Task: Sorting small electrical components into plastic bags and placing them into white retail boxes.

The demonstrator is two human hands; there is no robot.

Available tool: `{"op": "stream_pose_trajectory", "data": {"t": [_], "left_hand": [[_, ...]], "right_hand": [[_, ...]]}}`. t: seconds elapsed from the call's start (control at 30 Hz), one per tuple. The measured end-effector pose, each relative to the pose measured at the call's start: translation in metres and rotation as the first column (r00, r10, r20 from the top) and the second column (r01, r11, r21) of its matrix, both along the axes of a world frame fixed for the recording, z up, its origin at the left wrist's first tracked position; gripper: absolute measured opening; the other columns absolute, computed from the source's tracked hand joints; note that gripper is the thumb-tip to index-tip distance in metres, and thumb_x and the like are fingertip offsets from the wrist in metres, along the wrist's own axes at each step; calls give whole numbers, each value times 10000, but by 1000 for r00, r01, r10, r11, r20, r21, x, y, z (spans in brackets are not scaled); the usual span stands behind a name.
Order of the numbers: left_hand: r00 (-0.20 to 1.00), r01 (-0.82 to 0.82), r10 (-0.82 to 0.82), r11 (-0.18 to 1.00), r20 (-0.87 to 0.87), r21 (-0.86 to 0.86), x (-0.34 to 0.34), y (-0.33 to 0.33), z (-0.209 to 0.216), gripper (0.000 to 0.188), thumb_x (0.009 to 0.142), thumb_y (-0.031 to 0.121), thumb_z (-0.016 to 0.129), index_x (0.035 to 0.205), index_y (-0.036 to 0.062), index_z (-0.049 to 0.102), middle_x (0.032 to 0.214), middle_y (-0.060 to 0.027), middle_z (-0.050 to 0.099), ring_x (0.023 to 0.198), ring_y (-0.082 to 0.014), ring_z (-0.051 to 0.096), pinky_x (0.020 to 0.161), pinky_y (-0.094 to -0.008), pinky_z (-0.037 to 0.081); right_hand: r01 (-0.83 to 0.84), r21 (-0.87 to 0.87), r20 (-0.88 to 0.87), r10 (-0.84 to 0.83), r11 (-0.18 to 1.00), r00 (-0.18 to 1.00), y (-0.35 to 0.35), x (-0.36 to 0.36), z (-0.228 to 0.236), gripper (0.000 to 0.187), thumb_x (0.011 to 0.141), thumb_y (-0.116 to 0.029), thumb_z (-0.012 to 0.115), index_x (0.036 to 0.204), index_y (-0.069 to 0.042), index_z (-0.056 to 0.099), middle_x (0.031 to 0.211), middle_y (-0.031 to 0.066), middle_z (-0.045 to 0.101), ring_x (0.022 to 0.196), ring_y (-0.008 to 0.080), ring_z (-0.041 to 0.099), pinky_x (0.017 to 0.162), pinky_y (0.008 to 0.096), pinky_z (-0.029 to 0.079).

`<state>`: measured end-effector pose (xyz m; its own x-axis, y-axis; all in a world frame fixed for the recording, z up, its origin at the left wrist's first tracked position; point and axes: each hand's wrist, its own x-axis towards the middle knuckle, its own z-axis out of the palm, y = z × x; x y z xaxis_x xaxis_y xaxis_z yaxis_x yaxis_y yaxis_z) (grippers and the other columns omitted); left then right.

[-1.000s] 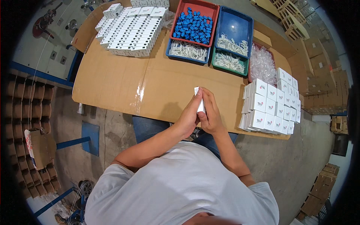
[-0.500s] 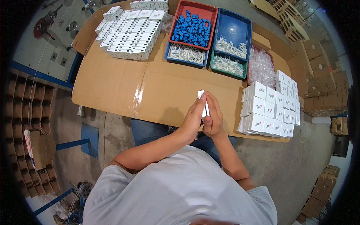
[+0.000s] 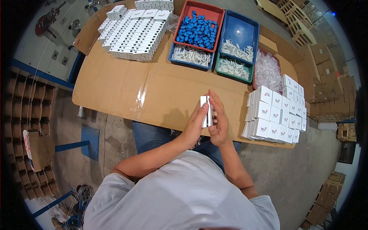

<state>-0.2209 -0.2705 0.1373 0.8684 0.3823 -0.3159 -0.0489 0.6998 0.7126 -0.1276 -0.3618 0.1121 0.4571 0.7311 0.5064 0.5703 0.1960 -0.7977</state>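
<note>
On our cardboard-covered counter [image 3: 111,76], above concrete floor [image 3: 276,168], we count five trays [image 3: 239,30]; our left hand [image 3: 194,125] grips one white box [image 3: 204,121], our right hand [image 3: 220,124] stands unclenched alongside.

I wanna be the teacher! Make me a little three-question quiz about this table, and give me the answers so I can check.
1. True or false: the blue pieces lie in the green tray.
2. Pick one. The item between the left hand and the right hand is mostly:
A) blue
B) white
C) red
3. Fill in the gap: the box pile nearest those hands stands to their ____.

Key:
1. False; they lie in a red tray.
2. B
3. right
</note>
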Motion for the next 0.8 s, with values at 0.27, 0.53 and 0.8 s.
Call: {"op": "stream_pose_trajectory", "data": {"t": [0.27,0.53,0.8], "left_hand": [[936,-299,96,722,338,624,0,11,-17,663,1038,410,421,1544,15,256,1433,-169,368,1307,-266,419,1117,-375,321],[958,-268,132,723,254,637,-5,7,3,868,1008,684,275,1538,-3,247,1434,-121,366,1271,-209,435,1085,-331,340],[916,-374,157,662,368,649,-2,13,-6,778,1007,553,507,1507,-18,337,1369,-139,411,1190,-221,511,1031,-334,409]], "right_hand": [[-34,-38,-460,13,999,888,13,-19,18,774,988,-520,561,1525,-5,349,1533,187,360,1409,301,407,1152,438,338],[144,-3,-126,-144,990,982,22,-28,16,812,1011,-616,410,1480,48,412,1423,235,434,1300,358,480,1069,422,401],[184,-25,-173,-186,983,967,19,-37,13,740,1052,-551,345,1437,68,468,1381,244,473,1265,360,509,1049,430,418]]}}
